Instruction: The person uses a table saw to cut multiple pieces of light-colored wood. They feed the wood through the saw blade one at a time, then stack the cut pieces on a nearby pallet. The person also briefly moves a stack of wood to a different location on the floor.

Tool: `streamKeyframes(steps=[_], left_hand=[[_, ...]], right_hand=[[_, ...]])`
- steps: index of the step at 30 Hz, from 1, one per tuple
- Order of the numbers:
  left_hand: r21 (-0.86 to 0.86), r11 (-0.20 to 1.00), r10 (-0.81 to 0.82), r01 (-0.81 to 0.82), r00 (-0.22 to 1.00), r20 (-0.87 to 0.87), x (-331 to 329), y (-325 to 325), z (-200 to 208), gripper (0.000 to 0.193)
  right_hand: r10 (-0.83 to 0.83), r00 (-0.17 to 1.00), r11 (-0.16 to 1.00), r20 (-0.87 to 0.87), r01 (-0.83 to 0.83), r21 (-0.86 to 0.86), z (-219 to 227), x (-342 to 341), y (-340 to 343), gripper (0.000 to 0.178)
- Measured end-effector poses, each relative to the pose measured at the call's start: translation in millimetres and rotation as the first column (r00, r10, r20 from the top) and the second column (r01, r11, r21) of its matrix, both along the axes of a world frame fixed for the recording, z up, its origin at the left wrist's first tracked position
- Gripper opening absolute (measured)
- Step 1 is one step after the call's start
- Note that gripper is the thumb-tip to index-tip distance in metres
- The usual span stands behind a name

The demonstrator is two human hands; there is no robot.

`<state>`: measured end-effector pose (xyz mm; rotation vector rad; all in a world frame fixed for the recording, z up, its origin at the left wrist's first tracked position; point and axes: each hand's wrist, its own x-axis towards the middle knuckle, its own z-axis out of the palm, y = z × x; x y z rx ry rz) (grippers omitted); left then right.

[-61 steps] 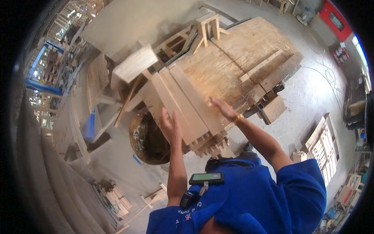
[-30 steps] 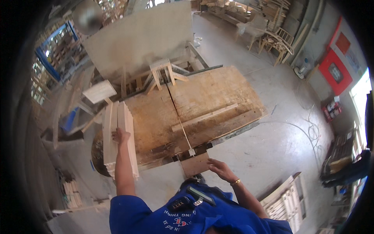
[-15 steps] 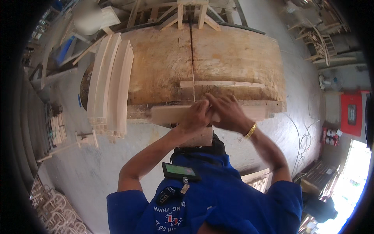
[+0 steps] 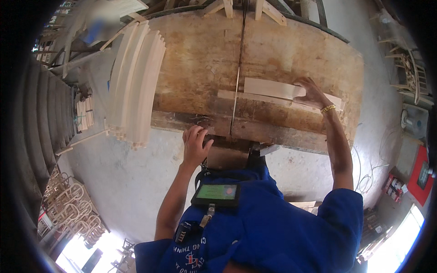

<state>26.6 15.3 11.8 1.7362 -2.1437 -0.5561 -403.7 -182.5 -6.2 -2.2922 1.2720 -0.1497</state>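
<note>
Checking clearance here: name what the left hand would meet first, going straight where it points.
Likely the near edge of the worktable; the left hand overlaps it in the picture, though contact or height is unclear.

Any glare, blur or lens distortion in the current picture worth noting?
Head view: glare washes out the bright opening at lower right; head view: a blurry patch smears the upper left, though the left hand and right hand are readable; head view: the stacked slats look bowed, probably by the fisheye.
</note>
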Motion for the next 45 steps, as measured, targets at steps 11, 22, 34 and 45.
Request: streamKeyframes(steps=[11, 22, 34, 45], left_hand=[[-0.138, 0.989, 0.037, -0.052, 0.993, -0.114, -11.2, -23.0, -22.2, 0.023], [-0.209, 0.975, 0.048, -0.079, 0.987, -0.151, -11.8, -24.8, -28.0, 0.021], [-0.266, 0.961, 0.038, -0.077, 0.988, -0.149, -13.3, -28.5, -23.4, 0.017], [-0.241, 0.968, 0.039, -0.076, 0.987, -0.156, -13.9, -28.6, -23.7, 0.017]], right_hand=[[-0.087, 0.985, 0.996, -0.149, 0.09, 0.014, -1.8, 107.7, 5.4, 0.068], [-0.093, 0.994, 0.995, -0.061, 0.091, -0.025, 3.5, 107.3, -0.6, 0.061], [-0.087, 0.994, 0.996, -0.066, 0.089, 0.019, 2.0, 104.4, -4.1, 0.061], [-0.124, 0.982, 0.984, -0.142, 0.14, 0.109, 5.6, 105.2, -1.1, 0.066]])
